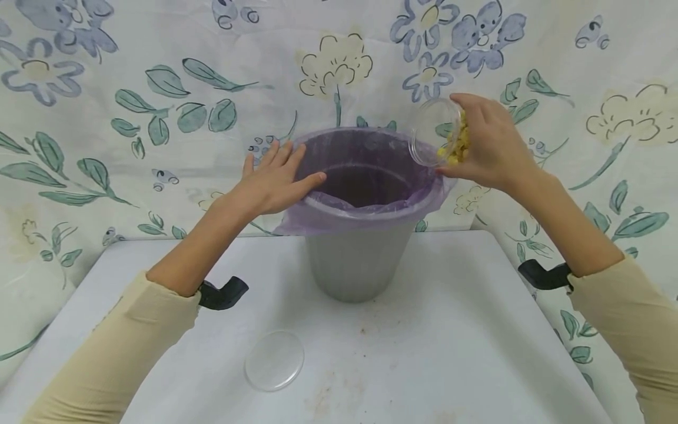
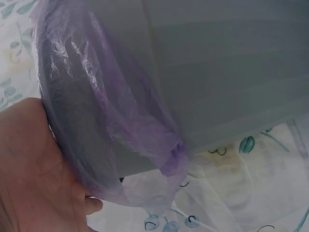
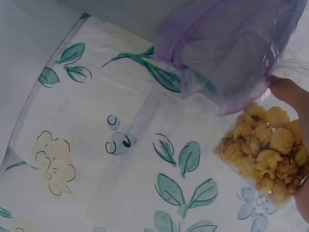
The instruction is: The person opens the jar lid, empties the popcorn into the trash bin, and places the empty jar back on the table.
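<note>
While the left grip (image 1: 275, 185) rests spread-fingered on the bin's (image 1: 360, 259) rim by the worktop's (image 1: 455, 330) far edge, the right grip (image 1: 492, 141) clasps the tipped jar (image 1: 428, 126) of popcorn (image 1: 459, 144) above the rim's right side; probably light, slick, best held near its base.

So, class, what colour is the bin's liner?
The liner is translucent purple; the head view shows it best.

The bin (image 1: 360, 262) is coloured grey, its bag (image 1: 381, 214) translucent purple. At right, yellow popcorn (image 1: 459, 142) is seen through a colourless cup (image 1: 430, 132). The far white cloth (image 1: 212, 150) is patterned with blue and cream flowers (image 1: 430, 17) and green leaves (image 1: 193, 118); the white table (image 1: 434, 330) is spotted brown.
</note>
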Demonstrator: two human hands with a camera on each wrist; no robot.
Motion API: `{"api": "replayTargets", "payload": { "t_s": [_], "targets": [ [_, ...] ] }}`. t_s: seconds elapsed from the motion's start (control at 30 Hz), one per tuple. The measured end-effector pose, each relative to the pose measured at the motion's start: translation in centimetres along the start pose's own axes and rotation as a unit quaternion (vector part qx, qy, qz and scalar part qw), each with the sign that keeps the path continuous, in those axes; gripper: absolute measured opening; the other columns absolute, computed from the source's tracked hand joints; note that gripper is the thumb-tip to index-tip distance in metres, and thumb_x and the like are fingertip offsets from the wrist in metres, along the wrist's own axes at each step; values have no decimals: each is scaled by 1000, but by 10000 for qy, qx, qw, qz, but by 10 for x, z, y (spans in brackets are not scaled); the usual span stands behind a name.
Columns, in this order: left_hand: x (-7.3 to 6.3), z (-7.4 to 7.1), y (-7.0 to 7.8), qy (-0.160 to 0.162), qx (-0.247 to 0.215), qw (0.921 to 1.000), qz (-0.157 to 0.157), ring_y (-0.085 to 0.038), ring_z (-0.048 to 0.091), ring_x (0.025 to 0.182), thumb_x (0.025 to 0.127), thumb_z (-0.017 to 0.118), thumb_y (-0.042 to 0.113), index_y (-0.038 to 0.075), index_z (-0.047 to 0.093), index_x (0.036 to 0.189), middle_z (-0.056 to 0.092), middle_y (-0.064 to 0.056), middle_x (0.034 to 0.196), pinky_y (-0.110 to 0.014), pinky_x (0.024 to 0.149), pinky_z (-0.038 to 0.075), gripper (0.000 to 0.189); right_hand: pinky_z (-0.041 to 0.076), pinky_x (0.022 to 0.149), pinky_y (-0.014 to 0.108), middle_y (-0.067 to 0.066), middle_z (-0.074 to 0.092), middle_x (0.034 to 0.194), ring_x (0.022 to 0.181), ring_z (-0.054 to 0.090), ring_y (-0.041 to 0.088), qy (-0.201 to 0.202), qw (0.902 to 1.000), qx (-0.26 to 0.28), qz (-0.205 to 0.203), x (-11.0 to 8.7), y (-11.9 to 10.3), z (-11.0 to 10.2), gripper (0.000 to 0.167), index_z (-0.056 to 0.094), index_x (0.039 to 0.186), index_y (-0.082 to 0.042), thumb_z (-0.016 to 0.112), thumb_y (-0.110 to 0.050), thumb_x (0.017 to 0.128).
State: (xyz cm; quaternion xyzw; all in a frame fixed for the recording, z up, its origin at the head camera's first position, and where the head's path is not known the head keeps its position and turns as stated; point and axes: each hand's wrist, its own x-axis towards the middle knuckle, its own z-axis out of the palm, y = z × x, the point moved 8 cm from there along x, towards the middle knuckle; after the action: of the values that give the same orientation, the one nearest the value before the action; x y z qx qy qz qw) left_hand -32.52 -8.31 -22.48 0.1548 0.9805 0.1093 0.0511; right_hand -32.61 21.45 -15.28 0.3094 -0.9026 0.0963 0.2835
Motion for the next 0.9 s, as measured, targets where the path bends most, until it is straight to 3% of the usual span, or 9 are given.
{"api": "replayTargets", "payload": {
  "t_s": [0.13, 0.4, 0.9],
  "targets": [
    [1, 1, -1, -7, 33, 10000, -7, -34, -15, 149, 101, 23, 66, 8, -1, 160, -6, -19, 165, -64, 111, -14, 86, 25, 115, 50, 25, 43, 143, 128, 42, 45, -25, 9996, -206, -210, 3, -2, 1, 107, 32, 147, 1, 95, -20, 64],
    [0, 1, -1, -5, -7, 10000, -9, -34, -15, 149, 101, 24, 65, 7, -1, 160, -7, -18, 165, -64, 111, -14, 86, 22, 116, 51, 26, 45, 141, 134, 38, 44, -358, 9980, -498, -144, 10, -6, 4, 101, 35, 146, 3, 93, -20, 66],
    [-1, 1, -1, -9, -30, 10000, -41, -33, -16, 149, 101, 24, 66, 8, -2, 160, -7, -17, 165, -63, 111, -15, 87, 28, 113, 51, 27, 50, 132, 125, 44, 45, -310, 9947, -840, -513, 15, -14, 8, 95, 39, 139, 6, 93, -13, 64]
  ]
}}
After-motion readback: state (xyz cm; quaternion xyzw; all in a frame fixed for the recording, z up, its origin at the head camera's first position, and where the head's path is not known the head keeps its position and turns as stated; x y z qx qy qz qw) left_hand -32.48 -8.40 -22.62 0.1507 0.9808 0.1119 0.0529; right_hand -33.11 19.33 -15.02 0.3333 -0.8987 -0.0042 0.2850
